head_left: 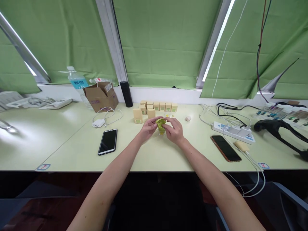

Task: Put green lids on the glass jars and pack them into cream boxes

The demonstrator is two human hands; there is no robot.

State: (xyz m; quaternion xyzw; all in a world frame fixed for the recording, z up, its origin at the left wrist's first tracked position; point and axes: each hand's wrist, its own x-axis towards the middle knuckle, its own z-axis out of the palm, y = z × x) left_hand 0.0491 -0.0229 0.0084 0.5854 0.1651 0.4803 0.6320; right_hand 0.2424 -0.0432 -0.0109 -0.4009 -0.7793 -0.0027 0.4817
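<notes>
A small yellow-green plastic piece (160, 122) with a hollow top is held between my two hands, above the table. My left hand (148, 129) is closed on its left side, fingers along the far rim. From the right, my right hand (175, 131) pinches it, with thumb and fingers at the near edge. Just below the green piece shows a small clear, yellowish part (161, 131); whether the two are joined I cannot tell. Behind my hands stand several small tan boxes (168, 106) with green labels, and a taller tan box (137, 115) at the left.
On the left lie a phone (107, 141), a white charger (98, 123), a cardboard box (102, 97) and a black cylinder (126, 93). To the right are a pinkish lump (188, 118), another phone (225, 148), a power strip (233, 132), cables and a black frame (281, 128).
</notes>
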